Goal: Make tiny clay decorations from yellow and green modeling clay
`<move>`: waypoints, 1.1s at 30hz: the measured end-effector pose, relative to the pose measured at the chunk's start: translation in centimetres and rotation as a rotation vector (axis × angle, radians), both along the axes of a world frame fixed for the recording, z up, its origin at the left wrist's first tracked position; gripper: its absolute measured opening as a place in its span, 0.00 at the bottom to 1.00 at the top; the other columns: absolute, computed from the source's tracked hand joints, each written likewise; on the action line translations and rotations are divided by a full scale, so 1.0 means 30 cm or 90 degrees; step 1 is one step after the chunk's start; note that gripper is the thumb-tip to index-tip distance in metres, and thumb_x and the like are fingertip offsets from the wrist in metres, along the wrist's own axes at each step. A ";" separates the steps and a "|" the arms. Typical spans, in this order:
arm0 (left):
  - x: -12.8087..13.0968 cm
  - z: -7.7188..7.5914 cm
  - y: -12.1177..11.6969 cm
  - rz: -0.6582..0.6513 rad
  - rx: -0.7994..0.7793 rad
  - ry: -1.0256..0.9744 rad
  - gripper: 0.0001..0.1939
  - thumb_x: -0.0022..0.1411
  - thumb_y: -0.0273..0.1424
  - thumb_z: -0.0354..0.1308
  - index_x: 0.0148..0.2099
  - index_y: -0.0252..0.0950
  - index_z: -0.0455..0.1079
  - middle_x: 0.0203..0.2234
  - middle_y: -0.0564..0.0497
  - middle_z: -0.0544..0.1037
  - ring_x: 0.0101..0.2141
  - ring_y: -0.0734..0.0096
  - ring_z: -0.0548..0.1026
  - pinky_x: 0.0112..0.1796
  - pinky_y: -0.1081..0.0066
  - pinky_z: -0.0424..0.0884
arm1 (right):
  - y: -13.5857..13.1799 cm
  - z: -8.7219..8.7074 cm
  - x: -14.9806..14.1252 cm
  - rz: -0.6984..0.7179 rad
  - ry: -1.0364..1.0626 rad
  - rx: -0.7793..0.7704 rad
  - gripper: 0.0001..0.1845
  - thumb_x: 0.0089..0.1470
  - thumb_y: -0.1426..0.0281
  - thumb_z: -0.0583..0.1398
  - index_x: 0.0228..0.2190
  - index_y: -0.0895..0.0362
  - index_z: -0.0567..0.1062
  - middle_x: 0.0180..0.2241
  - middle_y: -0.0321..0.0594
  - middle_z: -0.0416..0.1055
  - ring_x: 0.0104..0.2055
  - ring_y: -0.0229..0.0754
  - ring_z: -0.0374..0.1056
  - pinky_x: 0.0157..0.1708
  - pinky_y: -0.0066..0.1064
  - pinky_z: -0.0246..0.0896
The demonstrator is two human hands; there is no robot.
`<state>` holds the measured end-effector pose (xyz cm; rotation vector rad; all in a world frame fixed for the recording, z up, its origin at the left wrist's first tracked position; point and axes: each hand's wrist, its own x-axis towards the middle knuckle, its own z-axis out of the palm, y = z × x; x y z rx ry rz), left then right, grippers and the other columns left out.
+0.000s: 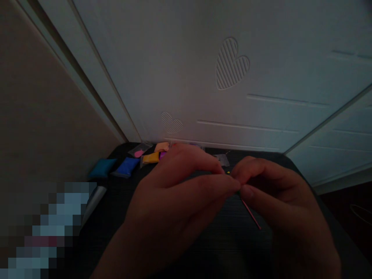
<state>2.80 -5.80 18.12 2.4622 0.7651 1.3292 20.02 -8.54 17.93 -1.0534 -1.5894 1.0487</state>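
My left hand point(180, 193) comes in from the lower left, thumb and fingers pressed together at the tips. Opposite it, my right hand point(281, 201) is also closed in a pinch, and the fingertips of both hands meet. Whatever sits between them is mostly hidden; only a speck of dark green shows below the tips. From there a thin pink stick point(250, 212) slants down to the right over the black tabletop point(221, 244). I cannot tell whether the stick is gripped or lies on the table. A tiny yellow bit point(228, 172) is just beyond the fingertips.
Along the table's back left are small packets: teal point(102, 168), blue point(127, 167), yellow point(151, 158), peach point(162, 147), and a clear bag with something pink point(139, 153). A clear bag point(222, 160) lies behind my hands. A white panel point(188, 77) with heart reliefs rises behind the table.
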 end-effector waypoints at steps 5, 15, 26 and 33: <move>0.002 -0.003 0.000 0.007 0.017 0.003 0.10 0.50 0.24 0.57 0.36 0.42 0.70 0.31 0.53 0.71 0.33 0.72 0.69 0.36 0.70 0.67 | -0.003 0.002 0.002 -0.001 0.012 -0.018 0.03 0.47 0.73 0.58 0.27 0.52 0.70 0.27 0.31 0.66 0.30 0.33 0.63 0.28 0.23 0.57; -0.001 0.001 0.001 -0.020 -0.033 -0.027 0.08 0.49 0.23 0.58 0.34 0.40 0.71 0.31 0.53 0.71 0.32 0.73 0.70 0.35 0.71 0.68 | -0.004 0.007 -0.002 -0.022 0.020 -0.019 0.04 0.47 0.72 0.58 0.27 0.50 0.71 0.28 0.31 0.66 0.32 0.34 0.63 0.28 0.24 0.58; 0.000 -0.053 0.038 -0.277 -0.447 -0.270 0.04 0.51 0.33 0.58 0.33 0.42 0.70 0.26 0.55 0.69 0.30 0.72 0.69 0.35 0.67 0.67 | -0.011 0.014 0.003 -0.051 -0.004 0.033 0.04 0.47 0.73 0.58 0.27 0.52 0.71 0.28 0.33 0.67 0.30 0.36 0.65 0.29 0.26 0.61; 0.019 -0.057 0.038 -0.352 -0.606 -0.304 0.04 0.50 0.34 0.58 0.30 0.40 0.69 0.25 0.54 0.68 0.29 0.72 0.67 0.31 0.70 0.67 | -0.037 0.016 0.002 -0.045 -0.010 0.082 0.05 0.48 0.73 0.57 0.28 0.51 0.71 0.29 0.34 0.68 0.32 0.37 0.66 0.30 0.27 0.62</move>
